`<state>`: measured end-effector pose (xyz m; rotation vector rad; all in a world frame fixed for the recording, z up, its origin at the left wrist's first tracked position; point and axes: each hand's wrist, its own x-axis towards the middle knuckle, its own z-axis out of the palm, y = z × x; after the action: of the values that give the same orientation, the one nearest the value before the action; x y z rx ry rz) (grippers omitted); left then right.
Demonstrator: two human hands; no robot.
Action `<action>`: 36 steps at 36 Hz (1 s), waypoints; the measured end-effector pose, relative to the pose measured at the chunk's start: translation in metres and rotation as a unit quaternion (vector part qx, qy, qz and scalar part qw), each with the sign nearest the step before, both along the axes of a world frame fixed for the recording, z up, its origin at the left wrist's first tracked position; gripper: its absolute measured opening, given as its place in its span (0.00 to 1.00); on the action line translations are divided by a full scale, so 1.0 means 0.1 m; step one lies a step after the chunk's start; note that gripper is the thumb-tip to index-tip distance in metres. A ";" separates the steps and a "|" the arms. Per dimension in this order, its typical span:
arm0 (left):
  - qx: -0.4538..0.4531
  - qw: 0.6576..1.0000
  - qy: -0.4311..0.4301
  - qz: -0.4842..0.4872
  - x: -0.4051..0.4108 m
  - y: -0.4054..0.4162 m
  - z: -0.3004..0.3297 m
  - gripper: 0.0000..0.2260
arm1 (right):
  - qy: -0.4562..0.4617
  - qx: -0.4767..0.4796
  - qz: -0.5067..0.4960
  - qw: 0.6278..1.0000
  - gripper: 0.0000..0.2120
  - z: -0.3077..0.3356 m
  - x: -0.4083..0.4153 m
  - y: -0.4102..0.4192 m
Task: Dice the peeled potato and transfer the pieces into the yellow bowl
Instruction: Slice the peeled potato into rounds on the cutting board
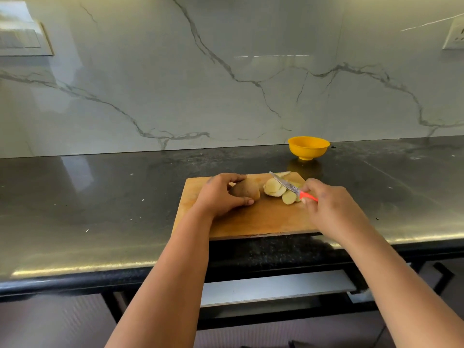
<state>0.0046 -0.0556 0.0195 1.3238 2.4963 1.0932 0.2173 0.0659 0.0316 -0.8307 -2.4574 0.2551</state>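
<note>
A wooden cutting board (251, 219) lies at the counter's front edge. My left hand (221, 197) grips the uncut part of the potato (247, 189) on the board. Several pale potato slices (276, 189) lie just right of it. My right hand (329, 204) holds a knife (288, 185) by its red handle, the blade angled up and left over the slices. The yellow bowl (308, 146) stands behind the board near the wall; I cannot see into it.
The black stone counter (100, 197) stretches left and right of the board, with small crumbs on it. A marble backsplash (226, 71) rises behind. A wall socket (454, 36) is at the upper right. A drawer (276, 287) stands slightly out below the counter edge.
</note>
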 end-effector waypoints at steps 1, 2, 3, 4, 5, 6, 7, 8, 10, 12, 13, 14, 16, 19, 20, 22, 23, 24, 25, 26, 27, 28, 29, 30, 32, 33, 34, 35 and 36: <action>-0.004 1.000 0.005 0.001 0.01 0.00 0.00 0.32 | 0.017 -0.006 0.005 1.000 0.04 0.01 0.01 0.00; -0.005 1.000 0.010 0.001 0.02 0.00 0.01 0.32 | 0.028 -0.014 0.008 0.999 0.04 0.01 0.01 -0.01; -0.006 1.000 0.015 0.002 0.02 0.00 0.01 0.31 | 0.035 -0.022 0.011 0.999 0.04 0.02 0.00 -0.02; -0.006 1.000 0.020 0.004 0.03 0.01 0.01 0.31 | 0.039 -0.031 0.015 0.999 0.04 0.02 -0.01 -0.04; -0.006 1.000 0.022 0.005 0.03 0.01 0.01 0.31 | 0.040 -0.040 0.021 0.998 0.04 0.02 -0.03 -0.07; -0.006 1.000 0.025 0.006 0.04 0.01 0.00 0.31 | 0.040 -0.050 0.028 0.998 0.04 0.01 -0.05 -0.10; -0.008 1.000 0.029 0.007 0.04 0.01 0.00 0.31 | 0.042 -0.060 0.035 0.997 0.03 0.01 -0.07 -0.12; -0.010 0.999 0.032 0.009 0.04 0.01 0.00 0.31 | 0.048 -0.067 0.040 0.996 0.03 0.00 -0.09 -0.15; -0.012 0.999 0.034 0.013 0.04 0.01 -0.01 0.31 | 0.064 -0.075 0.041 0.994 0.04 0.00 -0.12 -0.19; -0.011 0.999 0.036 0.015 0.04 0.01 -0.01 0.32 | 0.078 -0.073 0.043 0.993 0.04 -0.01 -0.17 -0.24; -0.011 0.999 0.037 0.016 0.04 0.02 -0.02 0.32 | 0.080 -0.071 0.044 0.993 0.04 -0.01 -0.19 -0.26; -0.011 0.999 0.039 0.017 0.03 0.02 -0.02 0.32 | 0.077 -0.068 0.046 0.994 0.03 -0.02 -0.21 -0.29; -0.008 0.999 0.044 0.021 0.03 0.03 -0.03 0.32 | 0.062 -0.065 0.045 0.995 0.03 -0.05 -0.24 -0.35; -0.003 0.999 0.046 0.024 0.02 0.04 -0.04 0.32 | 0.054 -0.056 0.033 0.996 0.03 -0.09 -0.28 -0.39; -0.001 0.999 0.043 0.024 0.01 0.04 -0.04 0.32 | 0.050 -0.054 0.027 0.997 0.04 -0.10 -0.30 -0.40; 0.004 0.999 0.038 0.021 0.01 0.05 -0.04 0.31 | 0.036 -0.052 0.016 0.998 0.04 -0.09 -0.35 -0.41; 0.007 0.999 0.038 0.018 0.01 0.05 -0.04 0.31 | 0.025 -0.052 0.011 0.998 0.05 -0.08 -0.37 -0.42; 0.010 0.999 0.040 0.017 0.01 0.05 -0.03 0.31 | 0.012 -0.051 0.005 0.999 0.06 -0.06 -0.40 -0.44; 0.014 0.999 0.041 0.016 0.01 0.05 -0.03 0.31 | -0.002 -0.048 -0.001 0.999 0.07 -0.03 -0.43 -0.47; 0.019 0.999 0.041 0.017 0.00 0.06 -0.03 0.31 | -0.014 -0.045 -0.005 0.999 0.07 -0.01 -0.46 -0.49; 0.025 0.999 0.041 0.019 0.00 0.06 -0.04 0.31 | -0.022 -0.042 -0.009 0.999 0.08 0.03 -0.50 -0.52; 0.030 0.998 0.042 0.021 0.00 0.06 -0.04 0.30 | -0.027 -0.039 -0.012 0.999 0.08 0.06 -0.55 -0.55; 0.031 0.998 0.045 0.021 0.00 0.07 -0.04 0.30 | -0.032 -0.038 -0.015 0.999 0.09 0.09 -0.59 -0.56; 0.028 0.998 0.049 0.022 -0.01 0.08 -0.04 0.30 | -0.042 -0.039 -0.018 0.998 0.10 0.13 -0.65 -0.57; 0.024 0.998 0.057 0.023 -0.02 0.09 -0.05 0.28 | -0.076 -0.044 -0.024 0.996 0.14 0.18 -0.73 -0.58; 0.024 0.998 0.057 0.024 -0.02 0.09 -0.05 0.28 | -0.091 -0.049 -0.027 0.994 0.16 0.21 -0.76 -0.58; 0.025 0.998 0.056 0.024 -0.03 0.08 -0.06 0.28 | -0.100 -0.052 -0.028 0.993 0.17 0.23 -0.77 -0.58; 0.026 0.998 0.055 0.024 -0.03 0.08 -0.06 0.28 | -0.107 -0.054 -0.029 0.992 0.17 0.24 -0.77 -0.57; 0.027 0.998 0.056 0.023 -0.04 0.08 -0.07 0.28 | -0.115 -0.055 -0.030 0.991 0.18 0.24 -0.76 -0.57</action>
<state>0.0008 -0.0471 0.0129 1.3848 2.6061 1.1332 0.1409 0.0090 0.0558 -1.0304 -2.6452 0.2906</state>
